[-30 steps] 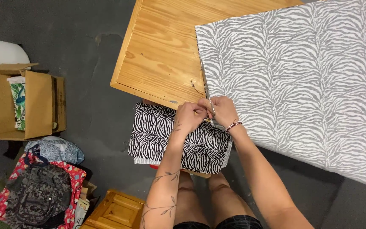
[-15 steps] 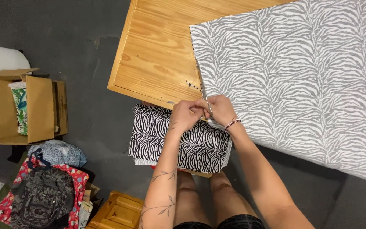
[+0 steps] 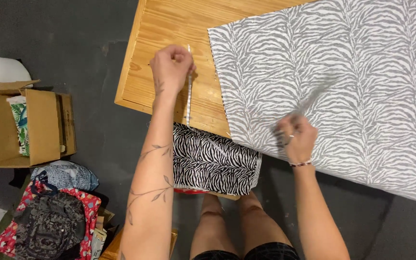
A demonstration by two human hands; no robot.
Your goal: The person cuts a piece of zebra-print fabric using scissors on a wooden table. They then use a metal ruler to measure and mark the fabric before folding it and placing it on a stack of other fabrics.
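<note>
Fabric strip [image 3: 188,86], narrow, zebra-print, pinched in left hand [image 3: 172,68] over wooden table [image 3: 179,29], left of grey zebra-print cloth [image 3: 333,82]; right hand [image 3: 295,138], blurred, seemingly clenched on a cutting tool at cloth's near edge; best kept taut, cloth flat.
</note>
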